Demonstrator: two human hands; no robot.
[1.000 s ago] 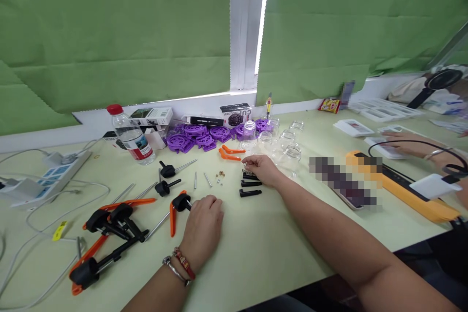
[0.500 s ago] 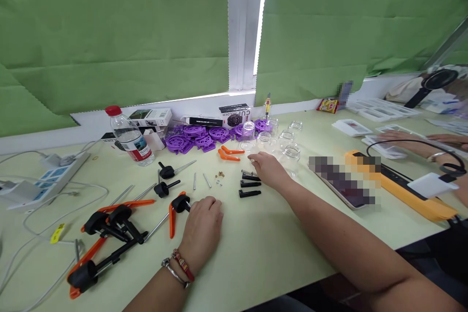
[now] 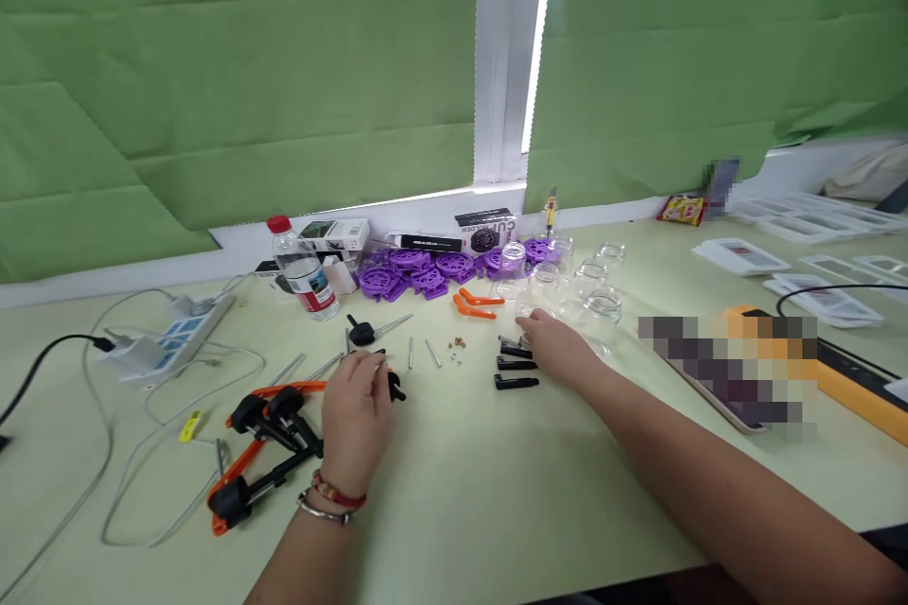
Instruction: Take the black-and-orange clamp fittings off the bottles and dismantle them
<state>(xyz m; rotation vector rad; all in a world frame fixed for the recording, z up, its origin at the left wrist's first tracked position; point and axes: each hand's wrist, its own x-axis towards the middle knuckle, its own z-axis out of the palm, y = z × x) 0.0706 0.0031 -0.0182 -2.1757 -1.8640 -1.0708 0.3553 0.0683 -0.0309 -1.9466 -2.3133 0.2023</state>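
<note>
My left hand [image 3: 356, 421], a red band and a silver bracelet at its wrist, is above a black knob-ended part [image 3: 395, 386]. Its fingers are curled together, and they hide most of that part and whatever they may grip. My right hand [image 3: 564, 352] reaches to the small springs [image 3: 509, 342], fingertips bent together; I cannot make out what is between them. Just left of it lie several short black plastic pieces [image 3: 516, 382]. Between the hands are two metal pins [image 3: 432, 353] and tiny brass bits [image 3: 458, 342]. Orange handles [image 3: 475, 304] lie farther back.
Clear glass jars [image 3: 604, 304] stand behind my right hand. Purple plastic parts [image 3: 429, 282] and a water bottle [image 3: 305, 274] are at the back. Black-and-orange assemblies [image 3: 273, 440] and a power strip [image 3: 181, 337] are on the left, a phone [image 3: 699, 373] on the right.
My left hand has moved left from the table onto the black knob-ended part, its fingers curling. My right hand has drawn slightly nearer, to the springs. The view has turned left.
</note>
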